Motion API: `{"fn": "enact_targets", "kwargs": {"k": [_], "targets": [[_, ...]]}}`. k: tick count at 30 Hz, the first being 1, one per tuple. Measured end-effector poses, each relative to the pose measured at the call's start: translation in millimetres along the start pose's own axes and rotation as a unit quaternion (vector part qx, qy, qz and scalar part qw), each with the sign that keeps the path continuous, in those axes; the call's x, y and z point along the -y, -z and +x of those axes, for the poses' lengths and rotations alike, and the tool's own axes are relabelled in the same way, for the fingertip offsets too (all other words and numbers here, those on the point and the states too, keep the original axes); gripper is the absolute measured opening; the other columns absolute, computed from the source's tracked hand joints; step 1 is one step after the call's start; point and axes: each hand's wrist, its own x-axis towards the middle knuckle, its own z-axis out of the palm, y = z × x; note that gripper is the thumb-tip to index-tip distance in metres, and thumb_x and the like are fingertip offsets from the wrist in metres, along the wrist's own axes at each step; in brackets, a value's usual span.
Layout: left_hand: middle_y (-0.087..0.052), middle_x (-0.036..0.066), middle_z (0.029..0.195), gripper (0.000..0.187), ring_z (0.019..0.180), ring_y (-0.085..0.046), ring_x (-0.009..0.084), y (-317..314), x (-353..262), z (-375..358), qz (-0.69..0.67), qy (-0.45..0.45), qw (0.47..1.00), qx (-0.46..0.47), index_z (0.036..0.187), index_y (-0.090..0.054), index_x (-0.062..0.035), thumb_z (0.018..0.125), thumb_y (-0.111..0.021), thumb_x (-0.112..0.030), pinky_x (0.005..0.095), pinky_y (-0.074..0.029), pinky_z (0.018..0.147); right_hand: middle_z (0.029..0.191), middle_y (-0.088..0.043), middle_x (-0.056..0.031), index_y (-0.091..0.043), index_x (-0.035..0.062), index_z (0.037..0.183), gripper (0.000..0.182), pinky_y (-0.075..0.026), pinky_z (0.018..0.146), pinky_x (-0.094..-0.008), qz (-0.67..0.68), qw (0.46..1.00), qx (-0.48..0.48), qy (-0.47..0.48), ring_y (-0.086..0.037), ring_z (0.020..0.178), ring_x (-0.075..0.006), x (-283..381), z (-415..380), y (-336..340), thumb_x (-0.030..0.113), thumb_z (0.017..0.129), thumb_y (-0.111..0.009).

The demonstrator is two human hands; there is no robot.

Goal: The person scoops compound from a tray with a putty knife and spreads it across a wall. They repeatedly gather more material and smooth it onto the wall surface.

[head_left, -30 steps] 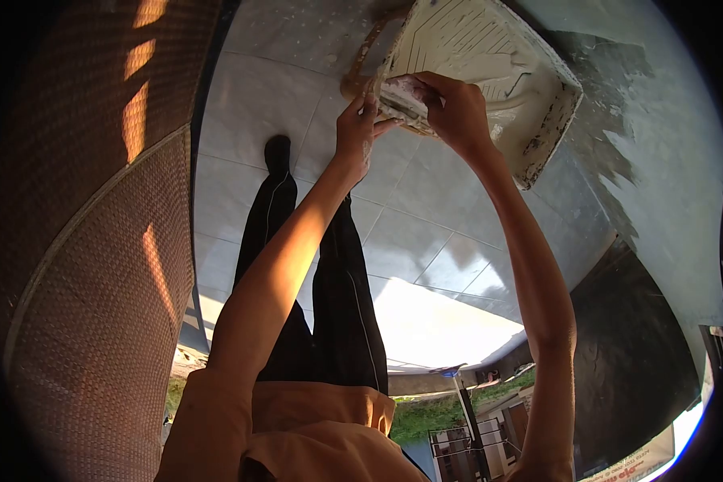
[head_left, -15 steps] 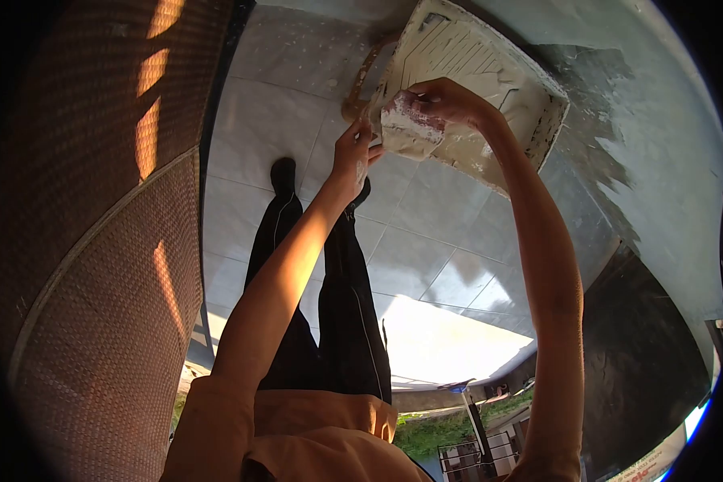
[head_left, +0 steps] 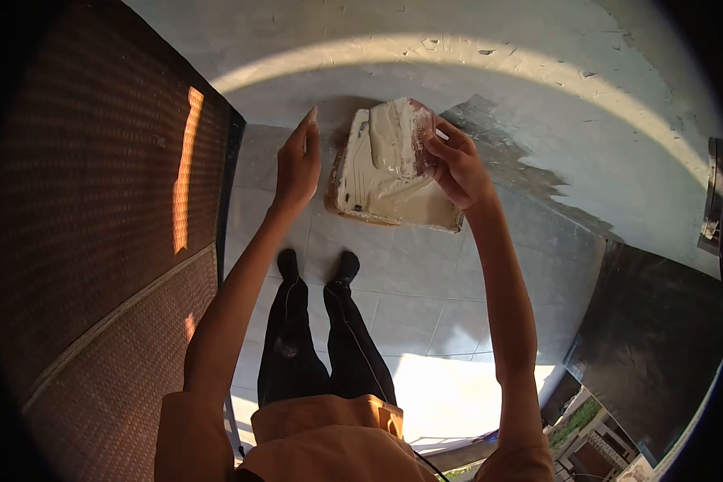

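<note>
My right hand (head_left: pixel 458 165) is closed on the edge of a flat maroon putty spreader (head_left: pixel 420 143), whose face carries a thick layer of cream putty (head_left: pixel 390 140). Behind and below it lies a shallow, putty-smeared tray (head_left: pixel 352 173), partly covered by the spreader in my view. My left hand (head_left: pixel 299 165) is raised to the left of the tray, apart from it. Its fingers are stretched out and I see nothing held in them.
Ahead is a pale wall (head_left: pixel 522 104) with flaking spots and a darker rough patch (head_left: pixel 498 136) low down. A woven brown panel (head_left: pixel 112 201) stands at the left. Grey floor tiles (head_left: pixel 410 273) lie underfoot, and a dark panel (head_left: pixel 651 345) is at the right.
My hands have moved apart; the left has left the spreader and gone left. The right has turned the spreader so its putty-covered face shows. My view has tilted up towards the wall.
</note>
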Motion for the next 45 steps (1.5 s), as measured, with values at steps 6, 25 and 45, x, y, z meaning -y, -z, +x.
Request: {"fn": "enact_targets", "kwargs": {"k": [6, 25, 45], "targets": [[-0.050, 0.019, 0.141, 0.046, 0.137, -0.038, 0.0429, 69.7, -166.0, 78.6, 0.094, -0.259, 0.959, -0.065, 0.144, -0.042, -0.0067, 0.103, -0.043, -0.026, 0.0493, -0.032, 0.112, 0.117, -0.062, -0.0094, -0.046, -0.0045, 0.134, 0.039, -0.057, 0.085, -0.0314, -0.035, 0.985, -0.046, 0.161, -0.065, 0.100, -0.0146, 143.4, -32.4, -106.3, 0.014, 0.100, -0.054], [-0.047, 0.014, 0.145, 0.047, 0.139, -0.035, 0.0432, 201.9, -485.6, 151.5, 0.191, -0.630, 0.715, -0.237, 0.143, -0.042, -0.0094, 0.098, -0.051, -0.017, 0.0508, -0.031, 0.111, 0.124, -0.051, -0.0208, -0.039, -0.0137, 0.127, 0.031, -0.053, 0.102, -0.0391, 0.029, 0.911, -0.066, 0.405, -0.058, 0.113, -0.0288, 394.9, -107.6, -261.0, 0.002, 0.101, -0.043], [-0.037, 0.011, 0.152, 0.051, 0.144, -0.029, 0.0352, 174.7, -597.0, 240.1, 0.243, -0.603, 0.656, -0.383, 0.147, -0.040, -0.0137, 0.098, -0.047, -0.023, 0.0486, -0.024, 0.112, 0.113, -0.068, -0.0149, -0.064, 0.0137, 0.124, 0.053, -0.049, 0.098, -0.0409, -0.400, 0.278, -0.142, 0.862, -0.064, 0.109, -0.0335, 510.7, -18.1, -298.4, -0.015, 0.080, -0.057]]}}
